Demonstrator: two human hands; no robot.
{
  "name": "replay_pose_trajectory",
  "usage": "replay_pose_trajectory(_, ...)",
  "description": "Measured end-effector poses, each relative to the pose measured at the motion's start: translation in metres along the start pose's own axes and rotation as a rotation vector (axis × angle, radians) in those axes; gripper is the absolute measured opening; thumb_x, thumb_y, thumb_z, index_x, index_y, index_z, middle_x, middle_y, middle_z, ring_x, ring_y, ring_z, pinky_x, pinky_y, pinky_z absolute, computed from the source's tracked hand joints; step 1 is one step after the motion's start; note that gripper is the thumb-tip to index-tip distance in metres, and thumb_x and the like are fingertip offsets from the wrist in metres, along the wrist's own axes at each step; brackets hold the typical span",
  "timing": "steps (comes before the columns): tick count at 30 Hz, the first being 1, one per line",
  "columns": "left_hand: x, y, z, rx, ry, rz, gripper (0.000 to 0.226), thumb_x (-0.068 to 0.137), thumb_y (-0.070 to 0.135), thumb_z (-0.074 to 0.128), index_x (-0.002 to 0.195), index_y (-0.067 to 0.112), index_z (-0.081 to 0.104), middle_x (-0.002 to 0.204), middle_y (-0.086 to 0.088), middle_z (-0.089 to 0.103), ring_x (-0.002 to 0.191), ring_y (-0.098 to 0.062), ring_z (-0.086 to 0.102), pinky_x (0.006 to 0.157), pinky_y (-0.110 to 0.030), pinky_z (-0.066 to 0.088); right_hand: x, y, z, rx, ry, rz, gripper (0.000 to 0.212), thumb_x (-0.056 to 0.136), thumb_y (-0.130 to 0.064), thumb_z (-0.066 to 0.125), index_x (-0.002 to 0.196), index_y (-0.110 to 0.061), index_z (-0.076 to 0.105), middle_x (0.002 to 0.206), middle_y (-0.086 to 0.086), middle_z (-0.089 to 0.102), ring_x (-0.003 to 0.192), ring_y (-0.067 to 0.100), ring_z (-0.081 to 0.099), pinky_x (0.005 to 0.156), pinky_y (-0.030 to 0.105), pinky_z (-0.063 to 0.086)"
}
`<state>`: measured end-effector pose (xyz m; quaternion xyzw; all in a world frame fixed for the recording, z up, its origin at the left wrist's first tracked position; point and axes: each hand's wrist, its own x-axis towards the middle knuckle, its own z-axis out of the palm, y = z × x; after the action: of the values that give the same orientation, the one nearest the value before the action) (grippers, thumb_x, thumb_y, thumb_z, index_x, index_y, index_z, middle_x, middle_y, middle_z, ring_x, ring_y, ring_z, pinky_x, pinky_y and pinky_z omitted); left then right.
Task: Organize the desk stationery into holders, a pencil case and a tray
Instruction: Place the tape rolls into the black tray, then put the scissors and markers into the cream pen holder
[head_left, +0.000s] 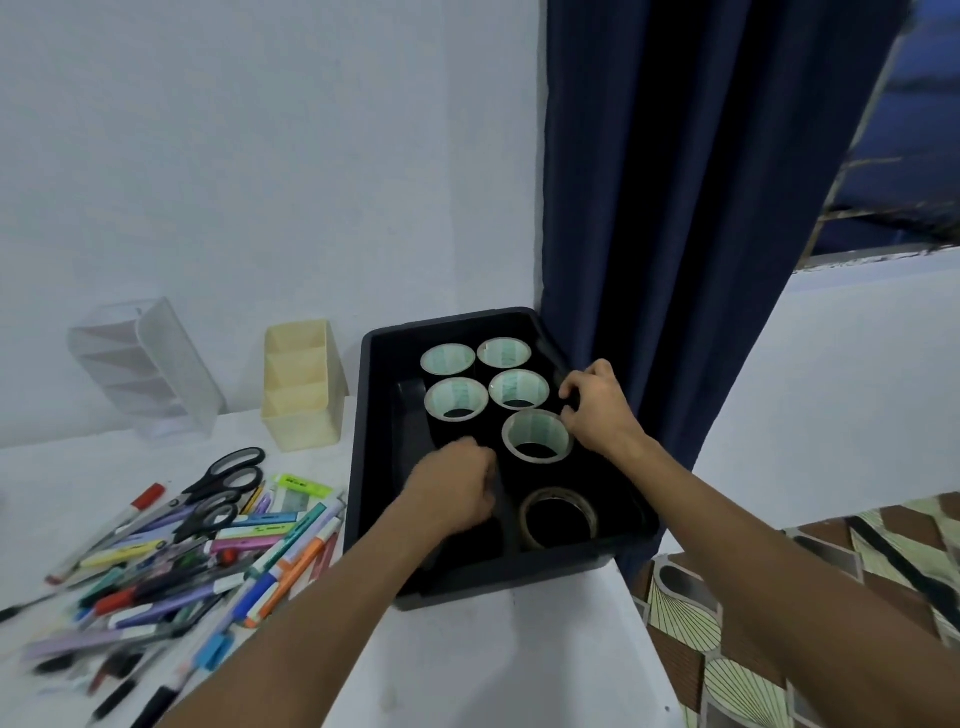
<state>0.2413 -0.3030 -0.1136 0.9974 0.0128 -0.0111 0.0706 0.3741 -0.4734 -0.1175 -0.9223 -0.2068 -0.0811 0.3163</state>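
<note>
A black tray (366, 441) stands on the white desk and holds several black tape rolls with pale cores (537, 435), plus one brown-cored roll (558, 517) at the front. My left hand (457, 488) is inside the tray, its fingers closed around a black roll that is hard to make out against the tray. My right hand (597, 410) reaches in at the right wall, fingers pinching the side of a black roll beside the pale-cored one. A heap of pens, markers and highlighters (182, 566) lies at the left with two black scissors (228, 480).
A cream three-slot holder (304, 384) and a clear tiered holder (150, 364) stand against the white wall. A dark blue curtain (675, 208) hangs just behind the tray. The desk ends at the right, above a patterned floor (779, 623).
</note>
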Motion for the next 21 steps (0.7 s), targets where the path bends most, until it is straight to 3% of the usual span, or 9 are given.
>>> replay_pose_trajectory(3, -0.012, -0.029, -0.012, 0.156, 0.317, -0.235, 0.035, 0.081, 0.023, 0.056, 0.114, 0.012, 0.054, 0.115, -0.011, 0.050, 0.104, -0.029, 0.050, 0.081, -0.037, 0.045, -0.001, -0.002, -0.001, 0.081, 0.014, 0.030, 0.020, 0.083, 0.002, 0.059, 0.101, -0.006, 0.063, 0.109, 0.003, 0.039, 0.080, 0.010, 0.046, 0.072, 0.012, 0.038)
replay_pose_trajectory(8, -0.023, -0.077, -0.019, -0.045, 0.313, -0.544, 0.048, 0.083, 0.014, 0.054, 0.128, 0.007, 0.038, 0.116, -0.021, 0.044, 0.103, -0.040, 0.049, 0.080, -0.049, 0.046, 0.002, -0.013, 0.007, 0.104, 0.023, 0.016, 0.032, 0.079, 0.005, 0.061, 0.110, -0.005, 0.064, 0.112, 0.003, 0.041, 0.093, 0.011, 0.045, 0.082, 0.012, 0.034)
replay_pose_trajectory(11, -0.024, -0.090, -0.018, -0.256, 0.289, -0.503, 0.048, 0.084, 0.000, 0.045, 0.131, 0.000, 0.035, 0.108, -0.029, 0.056, 0.097, -0.043, 0.056, 0.078, -0.045, 0.045, 0.003, -0.019, 0.011, 0.091, 0.029, 0.008, 0.035, 0.078, 0.006, 0.061, 0.111, -0.004, 0.065, 0.117, 0.009, 0.045, 0.097, 0.012, 0.046, 0.084, 0.013, 0.034)
replay_pose_trajectory(15, -0.023, -0.093, -0.021, -0.311, 0.325, -0.462, 0.046, 0.083, -0.003, 0.043, 0.129, -0.002, 0.036, 0.101, -0.030, 0.060, 0.095, -0.043, 0.058, 0.076, -0.042, 0.044, 0.003, -0.020, 0.011, 0.016, 0.042, -0.021, 0.035, 0.078, 0.005, 0.061, 0.111, -0.003, 0.065, 0.119, 0.011, 0.047, 0.107, 0.021, 0.047, 0.088, 0.016, 0.034)
replay_pose_trajectory(19, -0.025, -0.096, -0.023, -0.351, 0.266, -0.477, 0.046, 0.085, 0.004, 0.047, 0.129, 0.001, 0.036, 0.109, -0.027, 0.060, 0.102, -0.042, 0.057, 0.080, -0.039, 0.044, 0.000, -0.034, 0.015, -0.197, 0.116, -0.191, 0.023, 0.078, 0.001, 0.060, 0.100, -0.002, 0.068, 0.109, 0.014, 0.054, 0.099, 0.031, 0.047, 0.088, 0.042, 0.048)
replay_pose_trajectory(21, -0.026, -0.099, -0.029, -0.387, 0.243, -0.463, 0.039, 0.087, 0.012, 0.049, 0.125, 0.005, 0.042, 0.112, -0.022, 0.062, 0.103, -0.038, 0.058, 0.079, -0.034, 0.043, 0.000, -0.050, 0.017, -0.203, 0.108, -0.263, 0.021, 0.079, -0.002, 0.061, 0.098, -0.002, 0.069, 0.106, 0.014, 0.057, 0.096, 0.032, 0.049, 0.084, 0.046, 0.048)
